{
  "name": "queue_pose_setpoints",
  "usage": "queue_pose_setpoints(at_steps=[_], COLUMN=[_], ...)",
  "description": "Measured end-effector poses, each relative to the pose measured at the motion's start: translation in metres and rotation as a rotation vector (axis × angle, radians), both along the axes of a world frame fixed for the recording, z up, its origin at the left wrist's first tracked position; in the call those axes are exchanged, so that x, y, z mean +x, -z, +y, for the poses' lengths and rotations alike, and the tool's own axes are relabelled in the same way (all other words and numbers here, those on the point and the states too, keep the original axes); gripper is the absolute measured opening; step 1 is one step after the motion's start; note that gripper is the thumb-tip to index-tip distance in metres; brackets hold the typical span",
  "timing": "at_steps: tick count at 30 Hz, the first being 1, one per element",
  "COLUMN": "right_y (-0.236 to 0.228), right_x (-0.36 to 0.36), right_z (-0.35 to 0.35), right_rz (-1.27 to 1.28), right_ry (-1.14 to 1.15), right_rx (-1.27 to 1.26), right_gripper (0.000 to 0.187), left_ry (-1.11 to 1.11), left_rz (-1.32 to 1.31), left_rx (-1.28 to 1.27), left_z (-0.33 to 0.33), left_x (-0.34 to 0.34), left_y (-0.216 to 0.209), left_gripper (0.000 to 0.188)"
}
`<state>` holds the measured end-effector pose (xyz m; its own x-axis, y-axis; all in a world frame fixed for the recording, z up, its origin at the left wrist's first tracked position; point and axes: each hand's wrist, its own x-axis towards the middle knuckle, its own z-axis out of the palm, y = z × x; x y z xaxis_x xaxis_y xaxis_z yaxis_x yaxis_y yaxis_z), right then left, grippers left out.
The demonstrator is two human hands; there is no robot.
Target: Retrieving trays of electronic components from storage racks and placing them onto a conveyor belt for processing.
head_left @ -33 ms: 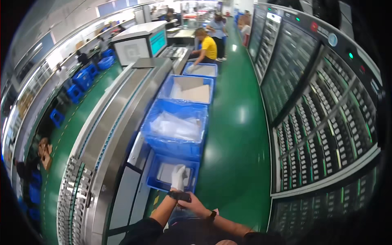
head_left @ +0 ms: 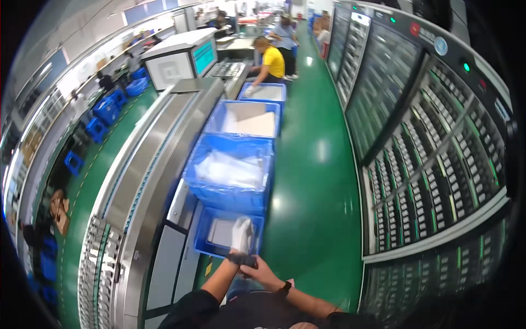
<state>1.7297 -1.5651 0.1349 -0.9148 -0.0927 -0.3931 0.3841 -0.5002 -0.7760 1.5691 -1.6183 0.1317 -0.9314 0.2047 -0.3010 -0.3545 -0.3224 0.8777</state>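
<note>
My left hand (head_left: pixel 240 234) wears a white glove and extends over the nearest blue bin (head_left: pixel 201 227). Its blurred fingers look loosely stretched out, and I see nothing held in them. Inside that bin lies a flat, pale grey tray-like piece (head_left: pixel 221 232), partly covered by the glove. Around my left wrist is a dark strap with a small black box-shaped device (head_left: pixel 247 260). My bare right hand (head_left: pixel 265 274) has its fingers closed on this device. A dark band (head_left: pixel 284 289) circles my right wrist.
Beyond stand a lined blue bin with white plastic (head_left: pixel 227 167) and another with cardboard (head_left: pixel 255 122). A long metal conveyor (head_left: pixel 148 142) runs along the left. Tall racks (head_left: pixel 433 164) line the right side of the green floor. A co-worker in yellow (head_left: pixel 272 61) bends over a farther bin.
The view has shifted slightly, so the bins and conveyor sit a little farther left. My gloved left hand has turned a little; my right hand stays at the wrist device.
</note>
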Motion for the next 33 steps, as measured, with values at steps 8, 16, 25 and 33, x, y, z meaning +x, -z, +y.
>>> queue_pose_setpoints(at_steps=[8,16,25,33], right_y=[-0.040,-0.037,-0.032,-0.027], right_x=[-0.049,-0.166,-0.321,-0.459], right_z=[0.142,0.287,0.440,0.542], right_rz=[0.257,0.200,0.089,0.087], right_ry=[0.248,0.086,-0.073,-0.235], right_rx=[-0.151,0.330,0.550,-0.105], right_gripper=[0.045,0.023,0.020,0.025], left_ry=[0.313,0.467,0.430,0.441], left_rz=[0.178,0.250,0.410,0.524], left_rx=[0.225,0.268,0.118,-0.098], left_z=[0.193,0.359,0.510,0.667], left_x=[-0.091,-0.230,-0.395,-0.535], left_y=[-0.072,-0.126,-0.150,-0.102], left_gripper=[0.015,0.020,0.020,0.021])
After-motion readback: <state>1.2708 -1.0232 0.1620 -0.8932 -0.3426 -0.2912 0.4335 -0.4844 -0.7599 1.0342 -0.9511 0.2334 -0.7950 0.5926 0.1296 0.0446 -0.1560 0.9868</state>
